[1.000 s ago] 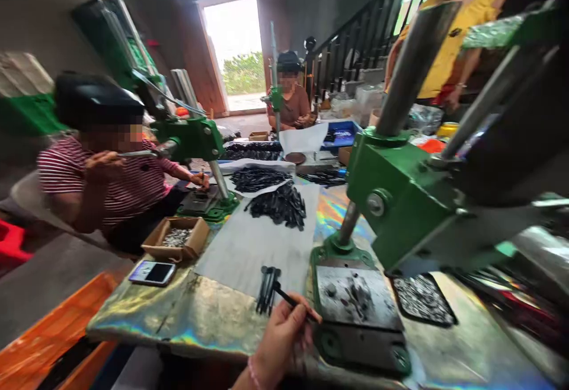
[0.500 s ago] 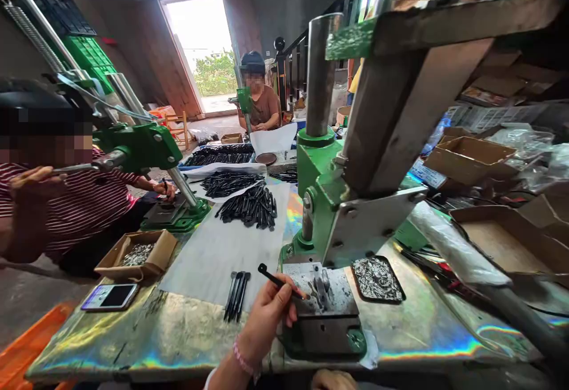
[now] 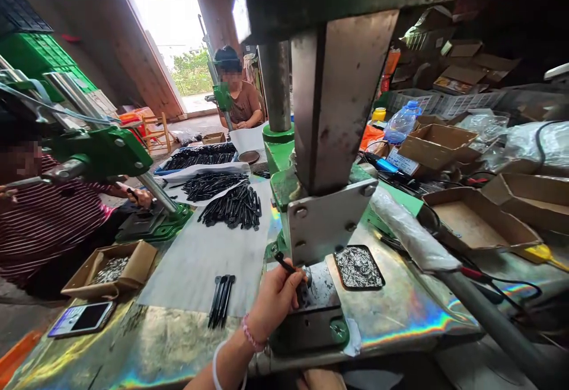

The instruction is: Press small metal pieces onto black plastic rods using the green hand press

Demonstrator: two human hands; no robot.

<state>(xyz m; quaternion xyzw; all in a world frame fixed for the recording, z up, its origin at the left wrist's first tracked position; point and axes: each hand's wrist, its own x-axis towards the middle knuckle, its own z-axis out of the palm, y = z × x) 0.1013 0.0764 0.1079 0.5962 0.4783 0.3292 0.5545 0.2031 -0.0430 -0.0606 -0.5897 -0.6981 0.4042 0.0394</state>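
Note:
My left hand (image 3: 278,292) wears a pink beaded bracelet and pinches a slim black stick (image 3: 283,262) with a flat, wider end. The stick's other end points into the metal block (image 3: 326,289) at the base of a green hand press (image 3: 280,165); fingers and press hide where it meets the block. At the bottom edge, my right hand (image 3: 322,379) shows only in part and its fingers are out of sight. Several similar black sticks (image 3: 221,301) lie side by side left of my left hand. A black tray (image 3: 359,267) of small shiny metal pieces sits right of the press.
Bigger heaps of black sticks (image 3: 233,207) lie on white paper (image 3: 191,271). A carton (image 3: 144,262) and phone (image 3: 82,319) are at left. The press's wrapped lever (image 3: 409,230) slants across the right, near open boxes (image 3: 489,230). Co-workers sit left and across at similar presses.
The view has turned to the right. My left hand has carried the black stick closer to the press block, and its far end has gone out of sight there.

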